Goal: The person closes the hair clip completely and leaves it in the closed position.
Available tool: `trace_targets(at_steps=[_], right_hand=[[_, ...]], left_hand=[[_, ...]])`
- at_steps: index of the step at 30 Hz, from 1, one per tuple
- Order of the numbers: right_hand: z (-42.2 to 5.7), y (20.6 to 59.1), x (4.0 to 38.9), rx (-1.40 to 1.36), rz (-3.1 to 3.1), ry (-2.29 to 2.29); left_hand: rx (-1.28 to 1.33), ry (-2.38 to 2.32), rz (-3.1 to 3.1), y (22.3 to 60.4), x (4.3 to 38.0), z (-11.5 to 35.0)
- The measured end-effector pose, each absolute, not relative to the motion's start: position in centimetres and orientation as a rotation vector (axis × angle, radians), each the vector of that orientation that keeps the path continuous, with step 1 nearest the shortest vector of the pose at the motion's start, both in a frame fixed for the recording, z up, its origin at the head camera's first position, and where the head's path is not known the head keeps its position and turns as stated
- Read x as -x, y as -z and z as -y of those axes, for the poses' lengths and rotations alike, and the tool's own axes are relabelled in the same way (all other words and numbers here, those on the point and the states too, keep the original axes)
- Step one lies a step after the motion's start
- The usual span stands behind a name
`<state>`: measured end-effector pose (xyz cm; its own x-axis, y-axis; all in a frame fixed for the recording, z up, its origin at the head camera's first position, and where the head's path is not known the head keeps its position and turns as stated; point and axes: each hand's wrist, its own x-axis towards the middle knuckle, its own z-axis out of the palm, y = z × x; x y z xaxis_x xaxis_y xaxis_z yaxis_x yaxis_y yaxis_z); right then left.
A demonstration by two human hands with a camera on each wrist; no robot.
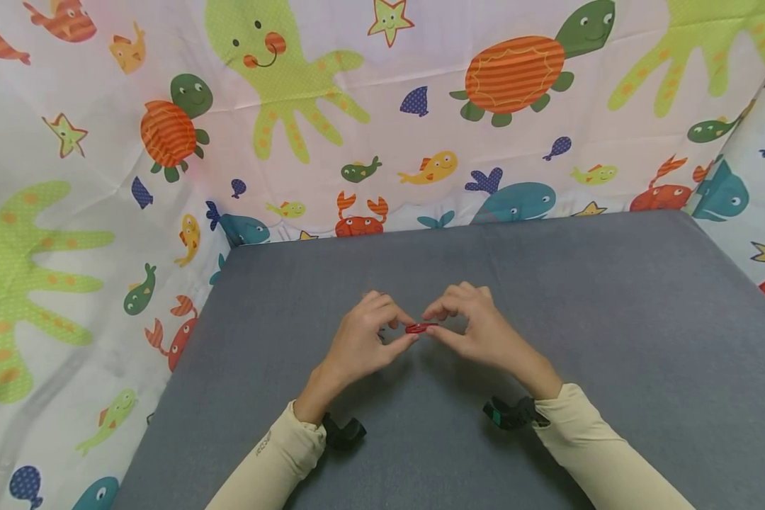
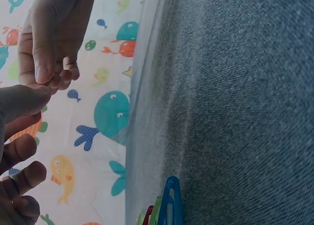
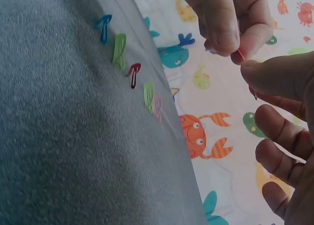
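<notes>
A small red snap hair clip [image 1: 416, 329] is held up over the table between both hands. My left hand [image 1: 365, 336] pinches its left end between thumb and forefinger. At the other end, the thumb and forefinger of my right hand [image 1: 484, 327] also pinch it, fingertips close to the left ones. From the right wrist, only slivers of the red clip [image 3: 242, 54] show between the fingers; the rest is covered. The other fingers of the right hand [image 3: 284, 126] are loosely bent.
On the grey table [image 1: 612, 319] lies a row of snap hair clips: a blue one [image 3: 104, 29], a green one [image 3: 118, 51], a dark red one [image 3: 134, 74], another green one [image 3: 148, 97] and a pink one [image 3: 157, 108]. A curtain [image 1: 408, 170] with sea animals hangs behind.
</notes>
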<state>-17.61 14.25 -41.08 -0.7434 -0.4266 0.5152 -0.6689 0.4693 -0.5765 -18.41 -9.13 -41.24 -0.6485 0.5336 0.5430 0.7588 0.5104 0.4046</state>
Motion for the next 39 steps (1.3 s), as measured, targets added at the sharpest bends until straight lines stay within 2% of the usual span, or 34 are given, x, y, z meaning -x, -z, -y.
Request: trace_targets(at_steps=[19, 39], right_hand=[[-15.0, 41.1, 18.0, -0.975, 2.559, -0.888], [-14.9, 43.1, 18.2, -1.053, 2.804, -0.728]], left_hand=[[1.021, 0.874, 2.539, 42.2, 18.4, 8.5], [0.995, 0.597, 2.798, 43.8, 17.4, 7.2]])
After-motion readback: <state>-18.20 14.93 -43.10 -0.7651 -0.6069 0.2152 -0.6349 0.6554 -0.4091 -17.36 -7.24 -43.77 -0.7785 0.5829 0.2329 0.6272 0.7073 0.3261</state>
